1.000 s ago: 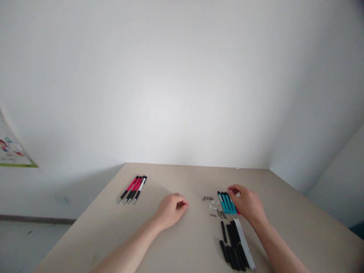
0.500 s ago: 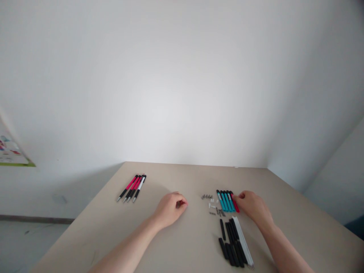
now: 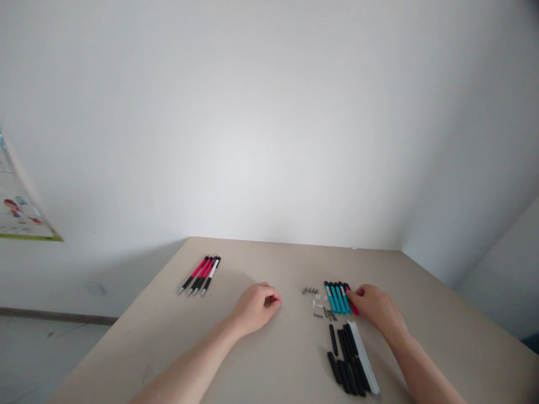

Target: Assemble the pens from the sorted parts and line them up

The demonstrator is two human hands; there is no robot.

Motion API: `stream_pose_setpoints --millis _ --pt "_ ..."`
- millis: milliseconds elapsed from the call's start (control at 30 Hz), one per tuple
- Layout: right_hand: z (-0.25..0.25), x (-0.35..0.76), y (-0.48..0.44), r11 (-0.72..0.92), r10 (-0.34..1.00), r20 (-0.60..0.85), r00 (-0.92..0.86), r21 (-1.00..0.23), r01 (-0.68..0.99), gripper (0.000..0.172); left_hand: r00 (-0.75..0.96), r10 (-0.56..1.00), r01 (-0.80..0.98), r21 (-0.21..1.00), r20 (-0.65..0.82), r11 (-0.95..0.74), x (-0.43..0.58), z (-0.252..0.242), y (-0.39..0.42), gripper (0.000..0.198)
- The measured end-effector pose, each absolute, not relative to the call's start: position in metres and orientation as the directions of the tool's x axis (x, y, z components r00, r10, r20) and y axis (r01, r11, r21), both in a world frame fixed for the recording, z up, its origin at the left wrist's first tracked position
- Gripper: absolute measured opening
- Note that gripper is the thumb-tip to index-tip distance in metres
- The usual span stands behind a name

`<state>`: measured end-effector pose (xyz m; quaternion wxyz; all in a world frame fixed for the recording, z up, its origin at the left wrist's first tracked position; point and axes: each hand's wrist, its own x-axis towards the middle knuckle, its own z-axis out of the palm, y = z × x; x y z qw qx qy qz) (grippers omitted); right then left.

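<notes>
My right hand [image 3: 376, 306] pinches the upper part of a red pen barrel [image 3: 354, 308] between thumb and fingers. That barrel lies on the table at the right end of a row of several teal pen barrels [image 3: 338, 298] with black tops. My left hand [image 3: 256, 306] rests on the table left of the pen parts, fingers curled and thumb against fingertip; whether anything small is inside is hidden. Between the hands lie several small springs [image 3: 310, 290], little white plastic pieces [image 3: 318, 306] and dark small parts [image 3: 329, 314].
Several black rubber grips and tubes [image 3: 347, 365] lie nearer to me, beside white ink refills [image 3: 364, 359]. At the far left are assembled pens [image 3: 201, 276], red-and-black and white-and-black. A white wall [image 3: 269, 140] rises behind the table [image 3: 269, 258]; a poster [image 3: 21, 207] hangs left.
The view has shifted slightly, so the table things sit a little further right. My right fingers have closed more over the red barrel's upper part. My left hand stays curled in place.
</notes>
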<state>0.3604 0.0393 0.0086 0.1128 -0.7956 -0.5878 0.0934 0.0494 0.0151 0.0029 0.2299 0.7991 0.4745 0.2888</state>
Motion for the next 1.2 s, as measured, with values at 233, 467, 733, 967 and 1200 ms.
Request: stream_pose_setpoints --millis 233,467,733,967,1200 --pt "0.012 0.358 0.037 -0.296 0.949 0.015 0.315 -0.306 0.905 0.029 0.385 0.888 0.627 0.634 0.253 -0.452 0.05 0.001 0.015 0.019" --pt "0.012 0.36 0.034 -0.297 0.949 0.01 0.315 -0.305 0.905 0.026 0.388 0.884 0.61 0.647 0.26 -0.458 0.05 0.0 0.015 0.018" --pt "0.044 0.318 0.018 -0.036 0.959 0.216 0.183 -0.548 0.835 0.023 0.346 0.901 0.495 0.764 0.262 -0.413 0.052 0.0 0.014 0.021" --pt "0.058 0.239 0.005 0.549 0.836 0.361 -0.414 -0.528 0.648 0.015 0.355 0.862 0.298 0.83 0.362 -0.472 0.054 0.011 0.006 0.032" --pt "0.038 0.243 0.009 0.65 0.755 0.467 -0.46 -0.444 0.617 0.016 0.274 0.883 0.407 0.786 0.382 -0.466 0.051 0.005 0.012 0.019"
